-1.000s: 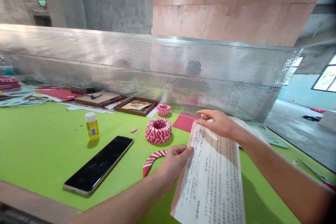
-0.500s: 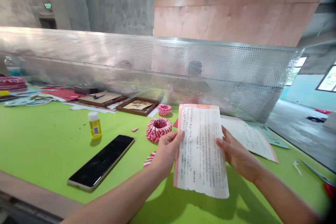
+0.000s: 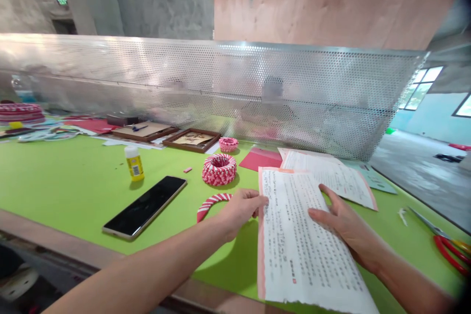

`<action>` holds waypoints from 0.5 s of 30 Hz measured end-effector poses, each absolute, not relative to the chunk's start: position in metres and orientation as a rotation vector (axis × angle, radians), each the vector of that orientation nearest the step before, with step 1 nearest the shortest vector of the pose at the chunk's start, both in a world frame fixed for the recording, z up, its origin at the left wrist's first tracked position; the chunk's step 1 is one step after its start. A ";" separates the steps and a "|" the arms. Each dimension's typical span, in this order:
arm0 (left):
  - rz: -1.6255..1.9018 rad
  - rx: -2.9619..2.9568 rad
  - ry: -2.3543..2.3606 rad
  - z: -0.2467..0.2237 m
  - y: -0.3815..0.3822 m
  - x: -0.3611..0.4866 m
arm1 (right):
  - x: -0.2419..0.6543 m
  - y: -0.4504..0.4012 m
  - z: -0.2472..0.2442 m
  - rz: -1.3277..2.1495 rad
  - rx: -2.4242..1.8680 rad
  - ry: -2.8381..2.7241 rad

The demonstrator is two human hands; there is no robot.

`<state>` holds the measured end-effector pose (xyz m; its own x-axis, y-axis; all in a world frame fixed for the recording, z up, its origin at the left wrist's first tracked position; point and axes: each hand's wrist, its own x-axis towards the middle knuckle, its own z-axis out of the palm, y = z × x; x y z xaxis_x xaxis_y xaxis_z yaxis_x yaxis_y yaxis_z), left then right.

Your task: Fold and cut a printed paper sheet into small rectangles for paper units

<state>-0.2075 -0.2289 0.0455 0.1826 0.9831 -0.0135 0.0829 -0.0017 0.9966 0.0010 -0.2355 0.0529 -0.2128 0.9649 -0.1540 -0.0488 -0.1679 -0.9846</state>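
Note:
A printed sheet of paper point(image 3: 294, 245) with a pinkish left border and a torn lower edge is stretched between my hands above the table. My left hand point(image 3: 241, 211) pinches its left edge between thumb and fingers. On the right side my right hand point(image 3: 340, 221) grips it, thumb on top and most fingers hidden beneath. Just beyond my left hand lies a curved red-and-white striped strip point(image 3: 213, 200). A woven red-and-white ring point(image 3: 219, 176) sits behind that, with a smaller pink woven ring point(image 3: 228, 144) farther back.
A phone point(image 3: 145, 208) and a glue stick point(image 3: 134, 164) are at left. Scissors point(image 3: 447, 248) rest at the right edge. Behind are a red paper point(image 3: 261, 159), more printed sheets point(image 3: 327, 171), wooden frames point(image 3: 191, 140) and a perforated metal screen point(image 3: 239, 88).
The paper has come lower, nearer to me and slightly right, and its lower right part now bends down. More of the striped strip and the red paper shows.

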 end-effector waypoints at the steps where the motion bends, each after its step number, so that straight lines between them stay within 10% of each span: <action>1: 1.001 1.386 1.155 0.043 -0.229 -0.203 | 0.007 -0.236 0.048 1.480 -1.222 -1.258; 10: 0.884 1.706 1.398 0.009 -0.214 -0.180 | 0.037 -0.236 0.022 0.159 -1.604 -2.147; 15: 0.790 1.770 1.418 0.008 -0.210 -0.187 | -0.002 -0.259 0.045 0.175 -1.140 -2.579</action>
<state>-0.1866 -0.2103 0.0076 0.2058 0.9783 0.0232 0.5345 -0.1322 0.8348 -0.0025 -0.2595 0.0449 -0.6328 0.7378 0.2350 0.6994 0.6748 -0.2355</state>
